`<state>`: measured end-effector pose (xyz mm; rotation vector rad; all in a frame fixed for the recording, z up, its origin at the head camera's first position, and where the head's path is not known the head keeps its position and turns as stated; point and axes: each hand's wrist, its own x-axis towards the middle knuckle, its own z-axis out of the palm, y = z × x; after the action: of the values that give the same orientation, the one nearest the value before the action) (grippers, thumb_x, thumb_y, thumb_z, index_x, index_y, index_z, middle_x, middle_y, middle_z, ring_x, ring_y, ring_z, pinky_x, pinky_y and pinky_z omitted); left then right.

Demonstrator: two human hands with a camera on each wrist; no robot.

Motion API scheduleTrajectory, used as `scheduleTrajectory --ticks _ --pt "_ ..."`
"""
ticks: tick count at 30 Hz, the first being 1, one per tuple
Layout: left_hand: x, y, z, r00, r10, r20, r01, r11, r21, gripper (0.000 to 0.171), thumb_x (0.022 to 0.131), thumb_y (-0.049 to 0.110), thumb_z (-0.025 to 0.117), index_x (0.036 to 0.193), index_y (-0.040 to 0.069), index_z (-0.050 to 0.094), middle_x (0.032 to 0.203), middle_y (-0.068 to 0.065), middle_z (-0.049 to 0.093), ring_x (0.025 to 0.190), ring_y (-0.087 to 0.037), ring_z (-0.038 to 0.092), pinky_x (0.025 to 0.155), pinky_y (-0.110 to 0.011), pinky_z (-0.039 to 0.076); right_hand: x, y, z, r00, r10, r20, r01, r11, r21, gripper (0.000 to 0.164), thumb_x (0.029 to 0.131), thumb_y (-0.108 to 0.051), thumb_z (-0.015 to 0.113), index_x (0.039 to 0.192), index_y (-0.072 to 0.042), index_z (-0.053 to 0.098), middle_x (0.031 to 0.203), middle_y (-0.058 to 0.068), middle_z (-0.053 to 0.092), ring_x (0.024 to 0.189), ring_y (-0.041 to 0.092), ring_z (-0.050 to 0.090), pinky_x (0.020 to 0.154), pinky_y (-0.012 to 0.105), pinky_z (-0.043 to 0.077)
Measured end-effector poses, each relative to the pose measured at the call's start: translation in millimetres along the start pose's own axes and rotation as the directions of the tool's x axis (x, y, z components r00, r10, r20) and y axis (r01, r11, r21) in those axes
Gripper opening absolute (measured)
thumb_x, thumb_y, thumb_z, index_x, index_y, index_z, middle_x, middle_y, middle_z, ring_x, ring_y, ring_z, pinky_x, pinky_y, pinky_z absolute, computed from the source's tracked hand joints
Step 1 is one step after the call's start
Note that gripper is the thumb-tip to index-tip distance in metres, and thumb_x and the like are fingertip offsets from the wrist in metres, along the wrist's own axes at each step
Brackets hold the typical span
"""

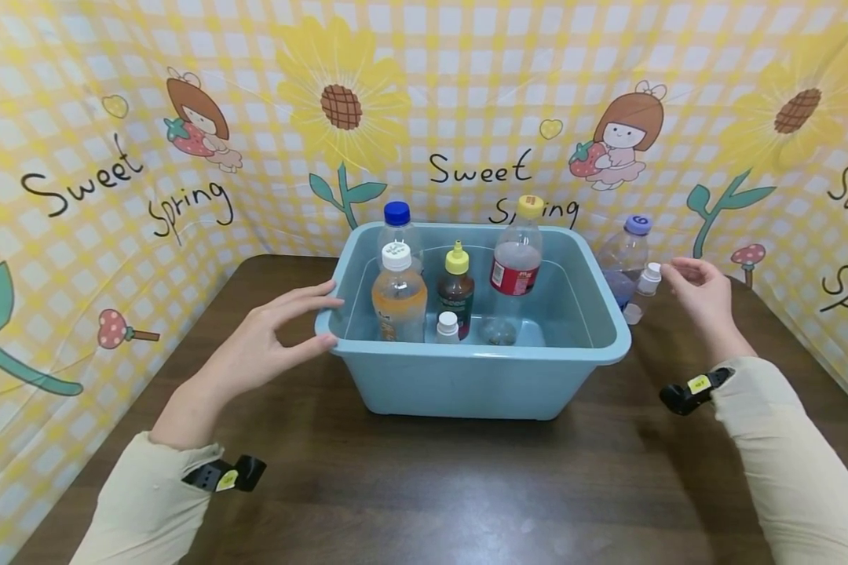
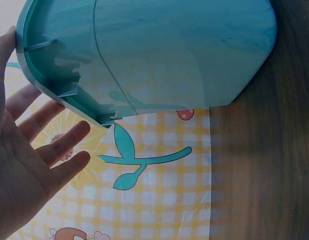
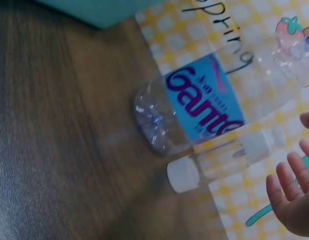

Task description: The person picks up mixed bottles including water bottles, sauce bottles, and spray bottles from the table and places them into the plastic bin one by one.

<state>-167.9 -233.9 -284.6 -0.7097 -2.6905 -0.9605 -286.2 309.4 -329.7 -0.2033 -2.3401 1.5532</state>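
At the left end of a light blue plastic basin [image 1: 466, 384], my left hand [image 1: 265, 337] touches the rim with thumb and outstretched fingers. The left wrist view shows those fingers [image 2: 72, 137] spread beside the rim. My right hand [image 1: 703, 302] is beside a small clear bottle [image 1: 648, 284] with a white cap and a whitish lower end. In the right wrist view its loosely bent fingers [image 3: 287, 187] stand apart from that bottle. Directly beside it stands a larger clear bottle [image 3: 209, 100] with a purple cap and blue label.
Inside the basin stand a blue-capped bottle [image 1: 398, 224], a white-capped bottle with orange markings [image 1: 399, 302], a dark squeeze bottle [image 1: 455, 290], a small white-capped bottle [image 1: 448, 326] and a yellow-capped bottle with a red label [image 1: 516, 259]. A checked cloth [image 1: 459, 86] hangs behind the brown table [image 1: 424, 486].
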Motion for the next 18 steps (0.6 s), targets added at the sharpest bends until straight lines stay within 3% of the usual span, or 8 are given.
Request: scheduleTrajectory --ticks 3,6,9,16,18 --pt "0.0 -0.4 0.4 1.000 0.004 -0.002 -0.004 1.000 -0.001 0.042 0.086 0.026 0.067 0.127 0.018 0.058 0.145 -0.005 0.043 0.134 -0.032 0.039 0.101 -0.058 0.035 2 5 1 0.999 0.034 0.021 -0.032 0.995 -0.096 0.010 0.090 -0.036 0.057 0.095 -0.030 0.052 0.074 -0.034 0.046 0.070 -0.016 0.045 0.063 0.005 0.039" --pt "-0.2 -0.2 0.2 1.000 0.001 -0.004 -0.001 1.000 -0.002 0.042 0.086 0.026 0.067 0.127 0.019 0.057 0.145 -0.005 0.043 0.134 -0.032 0.040 0.101 -0.057 0.036 5 8 5 0.996 0.078 0.037 -0.070 0.982 -0.177 0.040 0.089 -0.043 0.056 0.116 -0.014 0.053 0.084 -0.025 0.046 0.076 -0.013 0.042 0.069 0.008 0.037" --pt "-0.2 0.2 0.2 1.000 -0.001 -0.002 0.001 1.000 -0.002 0.042 0.086 0.027 0.067 0.127 0.019 0.057 0.145 -0.004 0.043 0.134 -0.031 0.040 0.102 -0.057 0.036 5 10 8 0.991 0.126 0.049 -0.112 0.970 -0.218 0.066 0.089 -0.048 0.053 0.134 -0.001 0.042 0.100 -0.011 0.047 0.084 -0.005 0.042 0.074 0.015 0.039" --pt "-0.5 1.3 0.3 1.000 -0.014 0.005 0.014 1.000 0.001 0.043 0.087 0.028 0.067 0.127 0.018 0.057 0.146 -0.004 0.043 0.134 -0.031 0.039 0.102 -0.056 0.036 6 14 11 0.980 0.186 0.073 -0.166 0.960 -0.224 0.071 0.090 -0.049 0.049 0.140 0.000 0.035 0.118 0.003 0.046 0.104 0.016 0.046 0.082 0.023 0.041" --pt "-0.8 1.4 0.3 1.000 -0.015 0.005 0.015 1.000 0.001 0.043 0.087 0.028 0.067 0.127 0.018 0.057 0.146 -0.004 0.043 0.134 -0.031 0.039 0.102 -0.056 0.036 7 15 13 0.977 0.199 0.078 -0.178 0.960 -0.214 0.072 0.090 -0.049 0.049 0.141 -0.001 0.034 0.126 0.010 0.045 0.113 0.025 0.046 0.088 0.030 0.043"
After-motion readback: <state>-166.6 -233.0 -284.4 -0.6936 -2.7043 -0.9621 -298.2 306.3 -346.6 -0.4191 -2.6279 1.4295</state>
